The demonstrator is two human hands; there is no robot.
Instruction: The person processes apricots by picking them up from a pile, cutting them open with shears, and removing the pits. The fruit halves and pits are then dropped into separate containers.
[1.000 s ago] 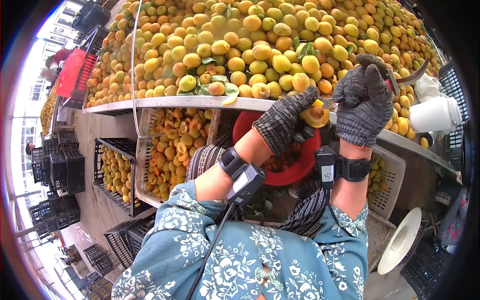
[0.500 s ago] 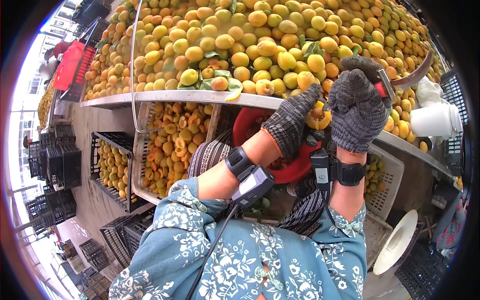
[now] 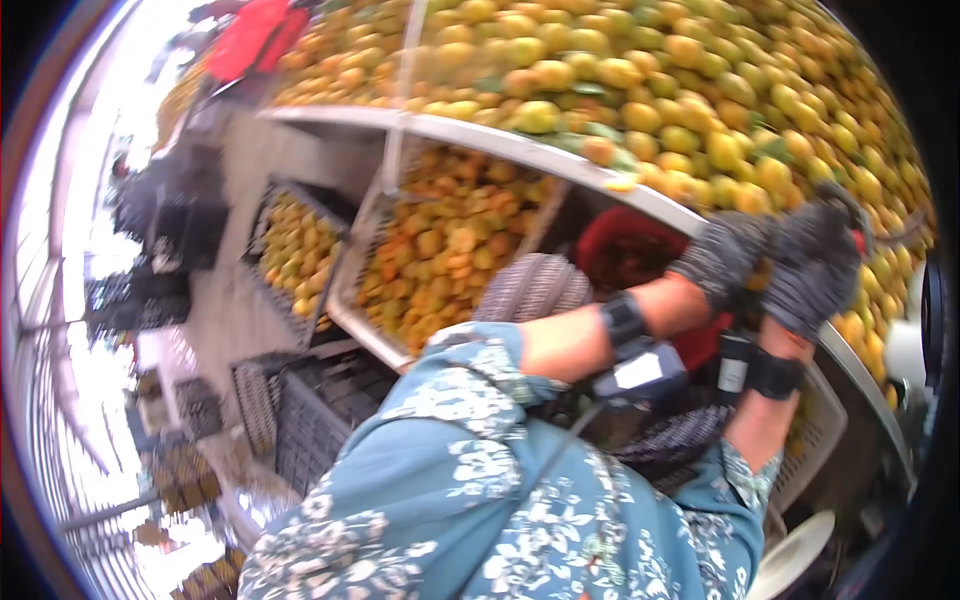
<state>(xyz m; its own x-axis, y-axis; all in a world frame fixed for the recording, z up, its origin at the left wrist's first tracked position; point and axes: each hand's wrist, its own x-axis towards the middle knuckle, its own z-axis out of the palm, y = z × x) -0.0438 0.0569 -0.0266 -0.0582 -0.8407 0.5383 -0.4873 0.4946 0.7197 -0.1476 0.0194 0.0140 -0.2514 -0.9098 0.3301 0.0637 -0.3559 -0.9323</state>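
Note:
My left hand (image 3: 728,258), in a dark grey knitted glove, is closed on an apricot (image 3: 760,275), of which only a small blurred strip shows between my hands. Beside it, my gloved right hand (image 3: 815,265) is closed around a tool with a red part and a curved blade (image 3: 905,232), seemingly a curved knife, pointing right. Both hands meet at the rim of the apricot-heaped table (image 3: 470,133). Below them sits a red tub (image 3: 615,245) with dark contents, partly hidden by my left forearm. Motion blur hides the fingertips.
A pale crate (image 3: 450,260) of apricots, many looking halved, stands left of the tub. Farther left is a black crate (image 3: 298,250) of apricots. Empty-looking dark crates (image 3: 315,410) sit lower left. A white bucket (image 3: 905,352) is at right, a pale round lid-like object (image 3: 795,560) below.
The view has swung left, so everything sits farther right and is blurred. My hands stay together; the opened apricot with its stone, plain before, is now mostly hidden between them.

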